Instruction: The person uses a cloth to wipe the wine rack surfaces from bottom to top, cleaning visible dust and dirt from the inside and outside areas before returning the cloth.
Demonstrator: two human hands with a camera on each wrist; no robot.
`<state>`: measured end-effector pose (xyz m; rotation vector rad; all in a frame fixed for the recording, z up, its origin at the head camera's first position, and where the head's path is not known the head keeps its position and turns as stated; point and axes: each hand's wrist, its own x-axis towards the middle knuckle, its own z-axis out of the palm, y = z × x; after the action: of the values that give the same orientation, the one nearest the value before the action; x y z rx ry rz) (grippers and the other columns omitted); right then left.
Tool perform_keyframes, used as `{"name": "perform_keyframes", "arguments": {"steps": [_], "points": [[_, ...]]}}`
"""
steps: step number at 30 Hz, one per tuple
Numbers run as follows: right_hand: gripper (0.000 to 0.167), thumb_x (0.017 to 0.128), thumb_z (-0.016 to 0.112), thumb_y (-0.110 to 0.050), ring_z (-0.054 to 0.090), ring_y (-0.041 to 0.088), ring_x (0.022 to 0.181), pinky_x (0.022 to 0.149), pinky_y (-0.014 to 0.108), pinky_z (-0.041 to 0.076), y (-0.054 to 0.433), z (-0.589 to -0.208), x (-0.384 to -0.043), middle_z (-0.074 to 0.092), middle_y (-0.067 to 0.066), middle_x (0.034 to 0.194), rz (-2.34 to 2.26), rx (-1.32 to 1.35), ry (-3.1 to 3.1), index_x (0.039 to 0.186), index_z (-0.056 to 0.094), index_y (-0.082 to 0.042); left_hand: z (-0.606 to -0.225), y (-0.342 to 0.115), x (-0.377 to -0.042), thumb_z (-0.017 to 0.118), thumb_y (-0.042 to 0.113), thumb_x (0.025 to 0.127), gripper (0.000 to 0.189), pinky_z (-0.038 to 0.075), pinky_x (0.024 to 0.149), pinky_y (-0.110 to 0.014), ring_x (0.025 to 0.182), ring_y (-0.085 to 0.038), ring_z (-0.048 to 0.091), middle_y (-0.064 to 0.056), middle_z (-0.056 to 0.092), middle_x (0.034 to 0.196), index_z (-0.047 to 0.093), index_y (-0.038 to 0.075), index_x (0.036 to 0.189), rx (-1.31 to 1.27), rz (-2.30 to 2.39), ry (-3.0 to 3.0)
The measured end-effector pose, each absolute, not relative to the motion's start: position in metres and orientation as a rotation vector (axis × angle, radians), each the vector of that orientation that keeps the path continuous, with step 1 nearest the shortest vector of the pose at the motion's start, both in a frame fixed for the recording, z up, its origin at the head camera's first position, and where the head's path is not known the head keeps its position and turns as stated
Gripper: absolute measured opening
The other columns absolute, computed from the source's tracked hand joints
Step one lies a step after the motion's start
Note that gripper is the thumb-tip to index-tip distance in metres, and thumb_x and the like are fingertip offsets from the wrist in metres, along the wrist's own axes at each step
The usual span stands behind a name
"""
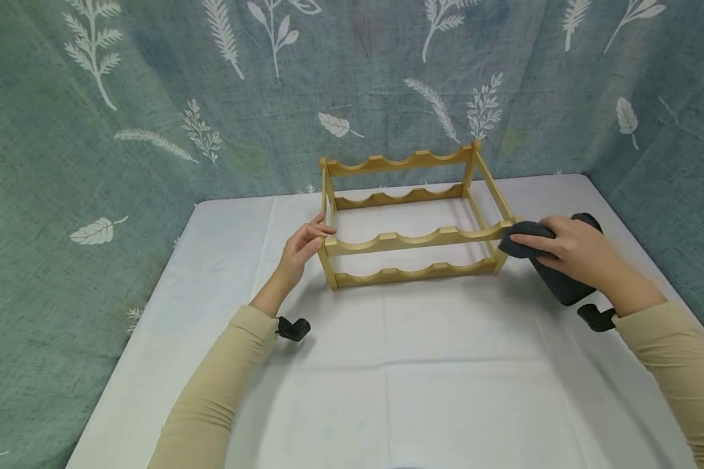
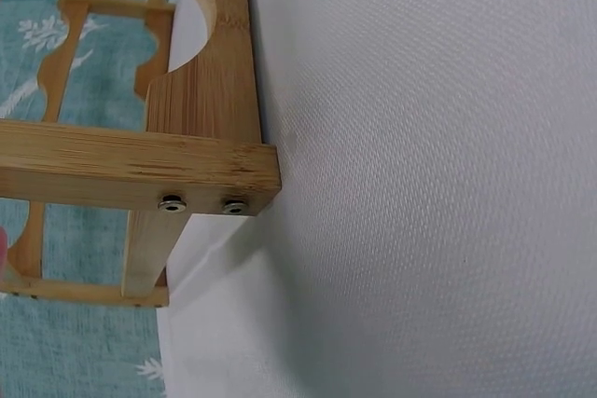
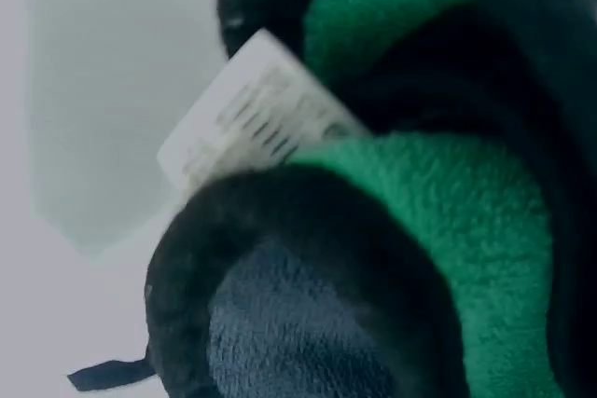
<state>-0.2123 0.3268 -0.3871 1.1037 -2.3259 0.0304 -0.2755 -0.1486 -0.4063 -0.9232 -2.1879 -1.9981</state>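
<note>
One dark soft bundle [image 1: 527, 240]: held up by the right front corner of the wooden rack [image 1: 390, 243]; looks squishy and light, with green fuzz [image 3: 485, 230] inside, so pinch a thick edge.
Rack: sits on the white tabletop [image 1: 387, 404]; probably stiff, best held by its posts.
Right hand [image 1: 581, 253]: fingers curled round the bundle.
Left hand [image 1: 299, 247]: thumb and fingers bent, seems to lightly pinch the rack's left front corner.
</note>
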Motion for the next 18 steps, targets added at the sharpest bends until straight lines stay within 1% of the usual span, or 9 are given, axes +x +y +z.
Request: {"name": "perform_keyframes", "arguments": {"steps": [1,2,4,6,10,13,14,17,18], "points": [[0.035,0.093,0.046,-0.042,0.044,0.022,0.056,0.048,0.037,0.040,0.327,-0.394,-0.213,0.048,0.015,0.078,0.030,1.119,-2.347,0.121,0.055,-0.023,-0.406,-0.148,-0.275,0.036,-0.008,0.090,0.013,0.014,0.113,-0.047,0.138,-0.031,0.018,0.017,0.060,0.106,0.048,-0.012,0.090,-0.924,-1.998,-2.186],[0.033,0.089,0.057,-0.035,0.043,0.021,0.056,0.048,0.035,0.040,0.327,-0.401,-0.214,0.048,0.013,0.078,0.027,1.131,-2.377,0.120,0.057,-0.022,-0.406,-0.148,-0.275,0.036,-0.008,0.090,0.013,0.014,0.112,-0.047,0.138,-0.032,0.018,0.016,0.060,0.106,0.045,-0.016,0.092,-0.924,-2.000,-2.181],[0.044,0.076,0.075,-0.021,0.040,0.017,0.055,0.048,0.032,0.038,0.326,-0.415,-0.216,0.048,0.011,0.077,-0.015,1.143,-2.465,0.117,0.060,-0.022,-0.405,-0.148,-0.275,0.036,-0.008,0.090,0.014,0.014,0.112,-0.047,0.138,-0.032,0.018,0.015,0.060,0.106,0.043,-0.019,0.093,-0.922,-1.998,-2.181],[0.060,0.060,0.083,-0.008,0.040,0.015,0.055,0.049,0.031,0.039,0.324,-0.427,-0.217,0.049,0.009,0.078,-0.071,1.150,-2.574,0.114,0.063,-0.021,-0.405,-0.147,-0.275,0.036,-0.007,0.090,0.016,0.014,0.112,-0.047,0.138,-0.032,0.018,0.013,0.060,0.107,0.042,-0.021,0.094,-0.918,-2.001,-2.180],[0.053,0.063,0.082,-0.010,0.046,0.018,0.058,0.051,0.032,0.043,0.320,-0.442,-0.219,0.051,0.010,0.081,-0.150,1.133,-2.725,0.112,0.066,-0.024,-0.404,-0.147,-0.274,0.036,-0.005,0.091,0.017,0.014,0.113,-0.046,0.139,-0.031,0.017,0.017,0.060,0.106,0.043,-0.020,0.096,-0.911,-1.995,-2.205],[0.052,0.064,0.082,-0.011,0.050,0.022,0.062,0.054,0.035,0.046,0.319,-0.445,-0.219,0.053,0.012,0.084,-0.134,1.124,-2.741,0.111,0.066,-0.024,-0.404,-0.148,-0.274,0.037,-0.005,0.090,0.017,0.014,0.113,-0.046,0.139,-0.031,0.018,0.015,0.060,0.107,0.044,-0.019,0.095,-0.912,-1.991,-2.202],[0.051,0.064,0.081,-0.011,0.050,0.022,0.062,0.054,0.036,0.046,0.319,-0.445,-0.219,0.053,0.012,0.084,-0.131,1.127,-2.739,0.111,0.066,-0.024,-0.404,-0.148,-0.274,0.037,-0.005,0.090,0.017,0.014,0.113,-0.045,0.139,-0.030,0.018,0.007,0.061,0.108,0.045,-0.019,0.095,-0.912,-1.990,-2.200],[0.052,0.064,0.082,-0.011,0.049,0.021,0.061,0.053,0.035,0.045,0.319,-0.446,-0.220,0.053,0.012,0.083,-0.140,1.116,-2.747,0.112,0.066,-0.024,-0.405,-0.148,-0.274,0.037,-0.006,0.090,0.016,0.015,0.113,-0.044,0.138,-0.030,0.019,0.001,0.061,0.109,0.045,-0.019,0.094,-0.910,-1.995,-2.188],[0.052,0.064,0.081,-0.011,0.048,0.020,0.061,0.053,0.034,0.044,0.319,-0.446,-0.219,0.053,0.011,0.083,-0.142,1.109,-2.757,0.112,0.066,-0.025,-0.405,-0.148,-0.274,0.037,-0.006,0.090,0.016,0.015,0.113,-0.044,0.138,-0.030,0.019,-0.008,0.061,0.110,0.045,-0.019,0.094,-0.911,-1.994,-2.185]]}}
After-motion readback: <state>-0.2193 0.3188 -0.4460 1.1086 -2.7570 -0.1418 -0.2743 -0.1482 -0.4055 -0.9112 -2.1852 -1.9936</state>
